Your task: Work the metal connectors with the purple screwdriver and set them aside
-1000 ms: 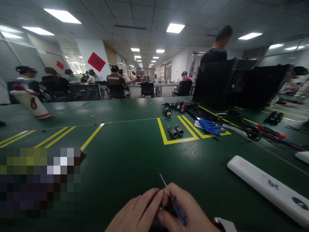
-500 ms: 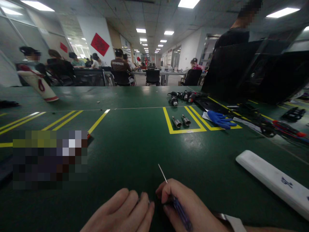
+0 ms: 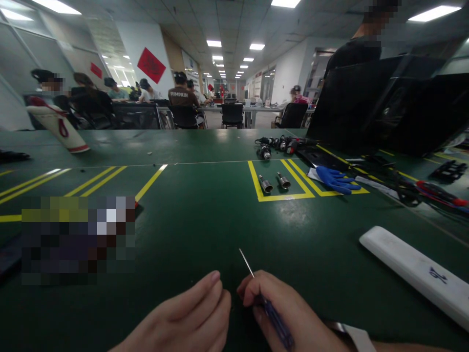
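Observation:
Near the bottom edge, my right hand (image 3: 282, 305) is closed around a screwdriver (image 3: 275, 320) with a dark blue-purple handle. The thin metal shaft points up and to the left, over the green table. Just left of it, my left hand (image 3: 194, 313) has its fingers curled together; what they hold, if anything, is hidden. A small gap parts the two hands. Further off, two metal sockets, a left one (image 3: 266, 185) and a right one (image 3: 283, 181), lie inside a yellow-taped area.
On the green table (image 3: 205, 210) lie a white bar (image 3: 414, 269) at right, a blue glove (image 3: 335, 180), black tools (image 3: 280, 144) and cables. A pixelated item (image 3: 76, 239) is at left, a cream container (image 3: 60, 127) behind it. People sit beyond; one person stands at right.
My left hand has turned and its fingers have drawn closer together. My right hand holds the screwdriver almost as before. The view has shifted slightly.

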`<state>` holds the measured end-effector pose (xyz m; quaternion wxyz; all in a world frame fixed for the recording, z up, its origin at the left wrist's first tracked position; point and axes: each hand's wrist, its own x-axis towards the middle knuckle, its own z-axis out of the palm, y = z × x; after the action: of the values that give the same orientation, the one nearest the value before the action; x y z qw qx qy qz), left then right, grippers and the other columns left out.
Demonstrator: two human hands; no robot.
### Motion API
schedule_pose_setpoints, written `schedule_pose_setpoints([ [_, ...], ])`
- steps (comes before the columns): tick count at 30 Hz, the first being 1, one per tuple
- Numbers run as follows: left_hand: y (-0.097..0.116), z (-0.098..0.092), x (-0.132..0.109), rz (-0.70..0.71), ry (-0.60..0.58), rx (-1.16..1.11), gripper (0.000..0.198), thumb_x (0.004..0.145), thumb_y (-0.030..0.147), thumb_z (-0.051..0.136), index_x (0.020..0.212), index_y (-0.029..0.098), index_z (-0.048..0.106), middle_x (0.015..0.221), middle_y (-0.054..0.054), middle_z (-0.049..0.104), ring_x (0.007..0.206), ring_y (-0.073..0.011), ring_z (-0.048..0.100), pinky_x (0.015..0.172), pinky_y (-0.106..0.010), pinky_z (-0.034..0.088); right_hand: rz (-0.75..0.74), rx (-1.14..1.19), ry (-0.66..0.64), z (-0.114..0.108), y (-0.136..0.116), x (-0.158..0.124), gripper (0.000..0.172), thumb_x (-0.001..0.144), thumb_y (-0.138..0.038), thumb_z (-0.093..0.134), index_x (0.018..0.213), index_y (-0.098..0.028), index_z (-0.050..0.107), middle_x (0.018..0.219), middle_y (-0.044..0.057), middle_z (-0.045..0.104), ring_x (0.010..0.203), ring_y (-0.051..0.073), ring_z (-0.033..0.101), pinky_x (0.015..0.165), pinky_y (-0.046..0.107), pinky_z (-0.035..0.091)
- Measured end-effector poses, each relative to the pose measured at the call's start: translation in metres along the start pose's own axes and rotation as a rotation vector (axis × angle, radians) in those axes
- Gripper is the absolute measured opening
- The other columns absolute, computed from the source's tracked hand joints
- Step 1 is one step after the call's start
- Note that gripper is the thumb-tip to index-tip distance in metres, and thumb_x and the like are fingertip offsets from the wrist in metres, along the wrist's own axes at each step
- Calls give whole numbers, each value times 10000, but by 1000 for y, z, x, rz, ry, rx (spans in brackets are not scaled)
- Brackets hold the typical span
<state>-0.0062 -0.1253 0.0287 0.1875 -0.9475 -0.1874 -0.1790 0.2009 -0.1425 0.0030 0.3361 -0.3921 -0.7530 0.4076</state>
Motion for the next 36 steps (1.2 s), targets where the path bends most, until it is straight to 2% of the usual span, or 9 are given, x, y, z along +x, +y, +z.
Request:
schedule_pose_setpoints([
  [5,-15,3,-7,-111,-18,-83,222,867,266,467,1000,264,644,988,51,697,1028,-133,542,1104,-282,85,119,66,149,1,-1,-4,211,889,-206,395,1038,-203,544,957,68,630,892,185,595,809,348,480],
  [9,-18,2,-12,-77,-16,-35,306,875,159,405,1065,269,619,1038,67,694,1072,-110,520,1106,-261,39,118,96,205,-3,0,-6,268,883,-307,479,1129,-224,545,959,65,644,886,182,602,796,324,478],
  [13,-16,1,-11,76,-58,3,323,872,140,376,1041,229,636,1039,21,693,1059,-118,542,1107,-251,61,-5,76,265,-12,-9,-1,193,870,-296,494,857,-168,638,733,44,625,690,143,592,639,252,467],
  [17,-20,-1,-9,150,-116,26,403,853,52,312,1057,207,624,1066,12,682,1082,-131,530,1111,-282,75,-2,44,311,-16,-20,1,295,886,-293,436,664,-166,583,610,14,561,585,119,538,564,230,415],
  [19,-24,0,-10,66,-95,13,514,808,-34,278,1105,241,594,1107,54,665,1127,-127,495,1109,-308,54,46,54,310,-17,-21,-1,302,887,-310,417,662,-168,561,603,11,544,580,121,524,555,232,401],
  [21,-28,3,-13,-57,-46,-32,540,793,-46,299,1116,282,582,1114,82,660,1148,-131,471,1087,-315,104,117,82,287,-18,-22,-2,306,882,-345,410,660,-172,530,585,3,522,556,121,498,533,233,383],
  [25,-34,13,-17,-317,83,-112,421,790,28,466,1032,338,618,1024,83,693,1080,-160,500,951,-308,299,244,175,200,-20,-23,-3,325,866,-422,395,662,-182,477,558,-10,482,526,122,455,514,238,362],
  [28,-35,16,-15,-412,128,-236,347,790,64,502,989,313,637,998,45,697,968,-164,562,848,-298,404,323,167,152,-21,-24,-2,332,857,-428,395,646,-182,469,561,-10,469,542,126,448,536,248,360],
  [36,-28,5,-3,-684,159,-727,321,761,79,514,981,277,637,991,-14,690,880,-159,657,692,-220,537,207,34,165,-18,-19,1,296,853,-353,396,617,-188,461,557,-13,454,526,124,440,519,252,349],
])
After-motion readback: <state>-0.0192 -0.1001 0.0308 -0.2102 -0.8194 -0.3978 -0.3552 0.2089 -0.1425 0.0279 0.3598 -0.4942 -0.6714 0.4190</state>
